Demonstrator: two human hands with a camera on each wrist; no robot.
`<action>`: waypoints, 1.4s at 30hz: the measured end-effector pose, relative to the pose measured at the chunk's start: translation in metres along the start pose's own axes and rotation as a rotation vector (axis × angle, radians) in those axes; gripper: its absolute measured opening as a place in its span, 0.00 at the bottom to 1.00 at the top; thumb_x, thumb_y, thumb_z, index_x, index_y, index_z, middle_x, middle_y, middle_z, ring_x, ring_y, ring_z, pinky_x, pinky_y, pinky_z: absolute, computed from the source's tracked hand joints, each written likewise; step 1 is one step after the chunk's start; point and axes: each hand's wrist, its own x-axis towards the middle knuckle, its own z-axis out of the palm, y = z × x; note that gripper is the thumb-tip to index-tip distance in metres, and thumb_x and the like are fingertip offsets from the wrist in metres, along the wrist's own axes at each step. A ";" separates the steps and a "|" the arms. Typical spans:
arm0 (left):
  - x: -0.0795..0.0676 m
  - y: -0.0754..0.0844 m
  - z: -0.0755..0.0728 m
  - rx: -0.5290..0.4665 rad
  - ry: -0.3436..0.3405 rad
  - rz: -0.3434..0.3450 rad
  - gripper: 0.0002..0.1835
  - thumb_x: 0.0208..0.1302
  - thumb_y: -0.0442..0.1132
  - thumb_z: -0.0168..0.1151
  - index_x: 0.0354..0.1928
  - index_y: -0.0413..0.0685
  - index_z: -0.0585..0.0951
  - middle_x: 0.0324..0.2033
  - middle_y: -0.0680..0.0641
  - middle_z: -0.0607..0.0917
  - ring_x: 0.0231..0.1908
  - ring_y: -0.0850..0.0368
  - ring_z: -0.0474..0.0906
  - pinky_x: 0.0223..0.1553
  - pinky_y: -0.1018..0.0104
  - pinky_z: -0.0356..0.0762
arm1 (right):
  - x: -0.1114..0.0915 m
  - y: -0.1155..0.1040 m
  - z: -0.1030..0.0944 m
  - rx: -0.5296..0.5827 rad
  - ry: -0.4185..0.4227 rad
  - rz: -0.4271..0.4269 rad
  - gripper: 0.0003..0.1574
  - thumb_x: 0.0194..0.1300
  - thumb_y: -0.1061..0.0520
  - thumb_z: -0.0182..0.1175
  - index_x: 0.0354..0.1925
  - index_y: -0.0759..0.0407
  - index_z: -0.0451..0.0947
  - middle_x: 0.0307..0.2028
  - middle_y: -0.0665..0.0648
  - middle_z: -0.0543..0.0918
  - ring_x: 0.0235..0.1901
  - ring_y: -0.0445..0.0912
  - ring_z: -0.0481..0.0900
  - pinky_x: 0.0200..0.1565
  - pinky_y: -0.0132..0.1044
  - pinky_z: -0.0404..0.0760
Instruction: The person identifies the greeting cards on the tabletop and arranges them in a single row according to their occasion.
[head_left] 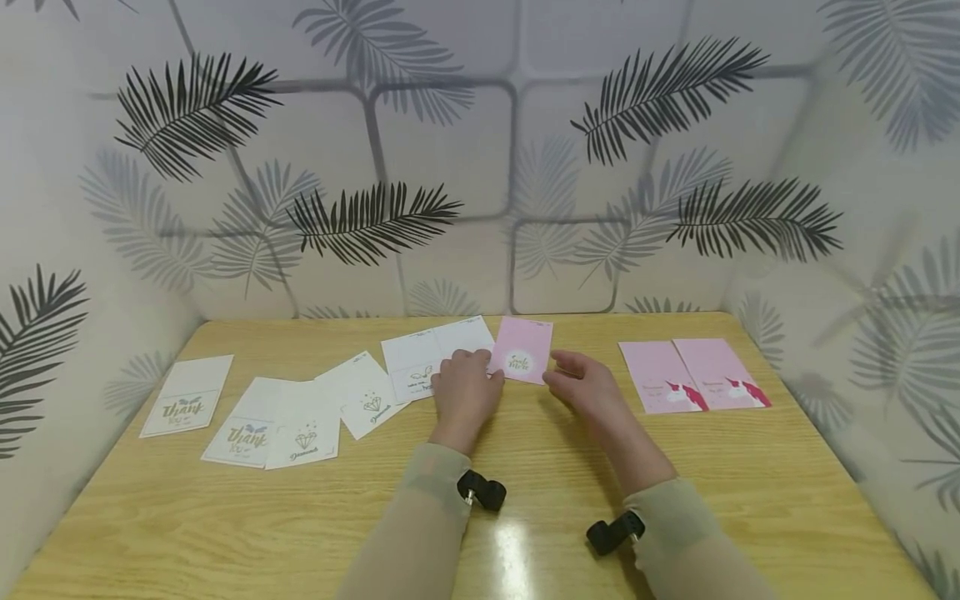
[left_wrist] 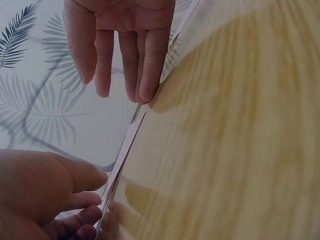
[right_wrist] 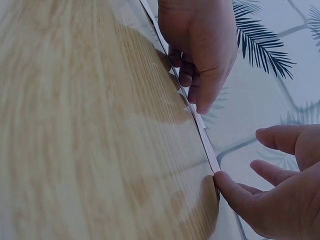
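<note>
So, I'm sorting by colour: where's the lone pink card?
Head view, just right of centre: the pink card lies between the hands, beside a white card.

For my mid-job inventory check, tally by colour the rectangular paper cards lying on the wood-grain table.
White rectangular paper cards: 6
Pink rectangular paper cards: 3
Total: 9

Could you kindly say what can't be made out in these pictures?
Head view, hidden: the lower part of the white card beside the pink card, behind the left hand.
Head view, too small: tiny print at the pink card's top.
Head view, cut off by the bottom edge: left sleeve and right sleeve, in part.
Wrist views, hidden by angle: printing on the cards, seen nearly edge-on.
</note>
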 end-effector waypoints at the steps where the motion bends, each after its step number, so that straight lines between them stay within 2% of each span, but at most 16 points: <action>1: 0.000 0.000 0.001 0.005 0.004 0.002 0.22 0.80 0.49 0.67 0.68 0.49 0.87 0.62 0.39 0.85 0.63 0.35 0.79 0.62 0.38 0.74 | 0.000 0.000 0.000 0.012 -0.001 0.005 0.37 0.82 0.61 0.63 0.81 0.70 0.66 0.78 0.73 0.69 0.76 0.62 0.70 0.74 0.54 0.74; 15: -0.002 0.000 0.003 -0.001 0.009 -0.003 0.20 0.80 0.48 0.67 0.67 0.50 0.88 0.61 0.41 0.85 0.62 0.38 0.79 0.61 0.40 0.73 | 0.004 0.001 0.001 0.108 0.005 0.069 0.35 0.82 0.63 0.61 0.81 0.69 0.66 0.78 0.72 0.68 0.75 0.61 0.72 0.72 0.48 0.76; 22: -0.002 -0.002 0.003 -0.010 0.017 -0.004 0.19 0.80 0.47 0.67 0.66 0.50 0.88 0.60 0.41 0.86 0.62 0.37 0.79 0.62 0.39 0.73 | 0.006 0.003 0.002 0.126 0.018 0.090 0.34 0.82 0.65 0.62 0.80 0.68 0.69 0.77 0.71 0.70 0.73 0.59 0.73 0.72 0.47 0.76; 33: 0.000 -0.002 0.005 -0.006 0.018 -0.008 0.20 0.80 0.47 0.67 0.67 0.51 0.88 0.61 0.41 0.86 0.62 0.38 0.79 0.61 0.39 0.73 | 0.007 0.001 0.004 0.135 0.030 0.067 0.33 0.81 0.65 0.61 0.79 0.71 0.69 0.75 0.73 0.72 0.72 0.59 0.73 0.73 0.49 0.74; 42: -0.001 0.000 0.004 0.003 0.025 -0.005 0.19 0.79 0.48 0.68 0.65 0.52 0.89 0.60 0.42 0.86 0.61 0.38 0.79 0.60 0.40 0.73 | 0.005 -0.001 0.006 0.169 0.047 0.087 0.33 0.82 0.65 0.59 0.79 0.71 0.68 0.75 0.71 0.70 0.74 0.59 0.72 0.74 0.49 0.74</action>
